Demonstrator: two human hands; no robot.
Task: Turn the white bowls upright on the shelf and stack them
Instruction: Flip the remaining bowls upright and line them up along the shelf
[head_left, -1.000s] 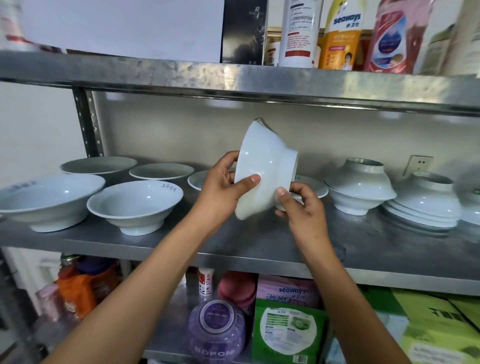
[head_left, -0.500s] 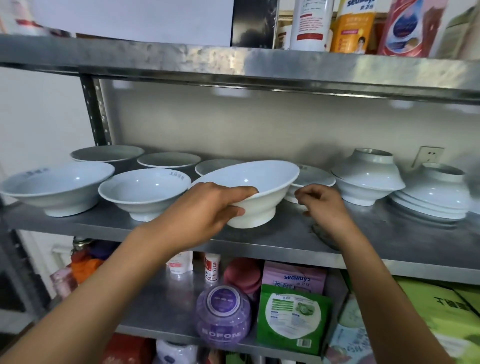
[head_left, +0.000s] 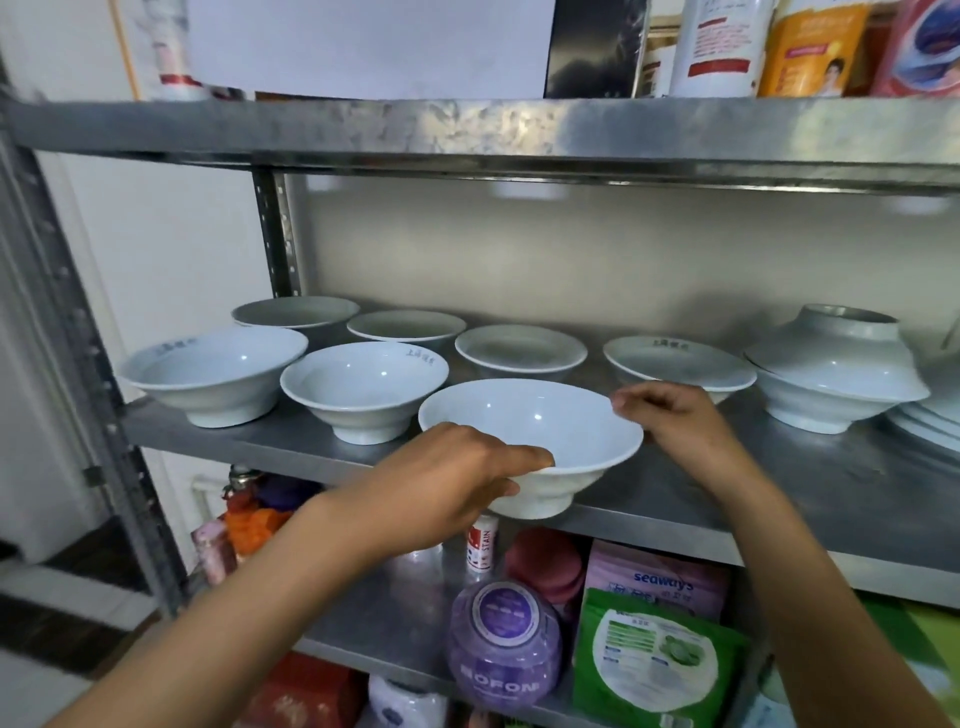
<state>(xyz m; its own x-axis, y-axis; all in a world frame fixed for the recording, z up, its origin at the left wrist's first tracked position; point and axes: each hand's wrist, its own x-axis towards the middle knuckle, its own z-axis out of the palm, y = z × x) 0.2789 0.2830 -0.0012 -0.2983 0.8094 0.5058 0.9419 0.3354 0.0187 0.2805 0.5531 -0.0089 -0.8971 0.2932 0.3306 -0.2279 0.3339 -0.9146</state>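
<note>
An upright white bowl (head_left: 530, 431) stands near the front edge of the metal shelf (head_left: 779, 493). My left hand (head_left: 457, 483) grips its near rim, thumb inside. My right hand (head_left: 675, 415) is at the bowl's right rim with fingers loosely curled and holds nothing. Several more upright white bowls stand to the left and behind, among them a large one (head_left: 215, 374) and a middle one (head_left: 363, 389). At the right, an upside-down bowl (head_left: 841, 343) rests on an upright bowl (head_left: 810, 410). More overturned bowls (head_left: 930, 421) are cut off at the right edge.
The upper shelf (head_left: 467, 130) hangs low over the bowls and carries bottles and boxes. Below are a purple jar (head_left: 504, 644), a green pouch (head_left: 654, 660) and other packs. A steel upright (head_left: 275, 234) stands at the back left. Bare shelf lies in front of the right-hand bowls.
The bowl was held tilted on its side in both hands, then turned upright and set down on the shelf front. My right hand has come off it; my left still holds the rim.
</note>
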